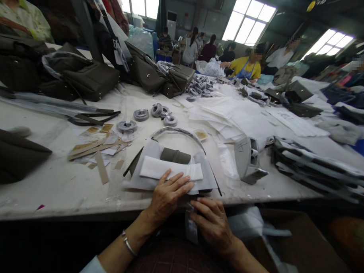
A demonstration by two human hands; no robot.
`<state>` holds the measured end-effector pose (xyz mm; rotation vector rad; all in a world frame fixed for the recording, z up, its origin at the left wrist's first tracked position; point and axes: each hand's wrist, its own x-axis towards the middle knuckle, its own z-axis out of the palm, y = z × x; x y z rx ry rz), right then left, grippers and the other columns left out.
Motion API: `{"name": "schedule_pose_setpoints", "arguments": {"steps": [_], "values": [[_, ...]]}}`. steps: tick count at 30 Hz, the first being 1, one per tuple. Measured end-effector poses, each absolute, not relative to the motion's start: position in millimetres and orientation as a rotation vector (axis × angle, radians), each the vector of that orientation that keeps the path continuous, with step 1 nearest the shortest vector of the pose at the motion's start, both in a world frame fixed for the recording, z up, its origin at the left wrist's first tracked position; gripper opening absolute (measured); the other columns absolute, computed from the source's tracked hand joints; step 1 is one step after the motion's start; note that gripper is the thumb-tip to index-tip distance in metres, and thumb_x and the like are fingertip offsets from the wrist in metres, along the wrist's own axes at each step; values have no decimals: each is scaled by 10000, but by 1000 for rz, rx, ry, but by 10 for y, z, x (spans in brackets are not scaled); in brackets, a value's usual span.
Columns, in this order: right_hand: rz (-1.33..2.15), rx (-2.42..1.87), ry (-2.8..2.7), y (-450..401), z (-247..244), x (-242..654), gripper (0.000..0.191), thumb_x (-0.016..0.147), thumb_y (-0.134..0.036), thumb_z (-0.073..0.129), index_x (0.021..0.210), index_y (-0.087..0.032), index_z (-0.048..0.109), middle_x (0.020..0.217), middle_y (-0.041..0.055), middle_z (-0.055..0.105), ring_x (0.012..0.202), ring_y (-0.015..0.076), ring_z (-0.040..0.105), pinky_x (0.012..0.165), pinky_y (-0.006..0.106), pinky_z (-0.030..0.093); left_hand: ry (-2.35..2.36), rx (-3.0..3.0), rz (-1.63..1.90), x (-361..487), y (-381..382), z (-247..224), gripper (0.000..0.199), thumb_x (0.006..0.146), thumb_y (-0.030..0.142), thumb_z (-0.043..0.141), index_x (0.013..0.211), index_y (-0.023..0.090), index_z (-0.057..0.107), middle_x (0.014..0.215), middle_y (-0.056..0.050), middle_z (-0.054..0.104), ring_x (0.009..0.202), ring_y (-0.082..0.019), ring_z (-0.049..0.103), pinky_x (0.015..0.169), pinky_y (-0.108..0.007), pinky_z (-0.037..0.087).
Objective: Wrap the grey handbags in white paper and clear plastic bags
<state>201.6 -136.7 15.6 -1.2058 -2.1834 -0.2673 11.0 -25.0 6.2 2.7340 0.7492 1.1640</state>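
Note:
My left hand (169,194) lies with fingers stretched over a folded white padding sheet (151,168). That sheet rests on a dark olive handbag (175,155) partly wrapped in thin white paper (132,185). The bag's wrapped handle (182,130) arches away from me on the table. Just beyond the table's front edge, my right hand (213,219) pinches a strip of clear plastic (191,224), which hangs down below the fingers. Part of the bag is hidden by the paper and padding.
A grey tape dispenser (243,158) stands to the right, beside stacked wrapped pieces (312,169). Paper scraps (102,147) and coiled grey straps (141,114) lie left. Dark bags (88,79) line the far left. A cardboard box (309,244) sits below right. People work beyond.

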Motion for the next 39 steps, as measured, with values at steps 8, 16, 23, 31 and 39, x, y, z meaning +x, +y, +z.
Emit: {"name": "schedule_pose_setpoints", "arguments": {"steps": [8,16,23,31,39], "values": [[-176,-1032,-2301,-1177,360,1923,230,930,-104,486,982,-228,673,1197,15,706,1295,208,512,1164,455,323,710,2736,1196,87,-238,72,246,1003,262,432,1047,236,672,1192,-19,707,1195,-180,603,1186,-445,248],[17,-1213,-2090,-967,553,1947,265,871,-23,437,955,-201,615,1162,88,702,1188,212,604,1065,477,459,716,2747,1203,107,-234,55,245,996,225,446,1135,235,648,1196,-32,705,1193,-197,608,1188,-474,237],[188,-1445,-2145,-851,699,1946,282,866,-31,429,983,-208,614,921,61,724,901,195,682,897,364,540,731,2699,1160,93,-244,109,302,973,140,402,1174,214,616,1237,-40,683,1220,-176,587,1193,-446,231],[357,-1557,-1987,-699,717,2034,138,922,-148,529,901,-220,644,1152,67,699,1061,207,663,922,319,525,754,2505,1053,80,-295,258,168,877,271,626,1025,194,611,1099,-65,705,1140,-228,626,1152,-511,313],[485,-1633,-1901,-612,748,2035,116,910,-195,574,840,-229,660,970,36,731,894,186,691,824,285,527,1024,2408,1035,317,-336,260,100,897,278,613,836,198,616,893,-40,698,924,-220,675,1077,-542,391]]}}
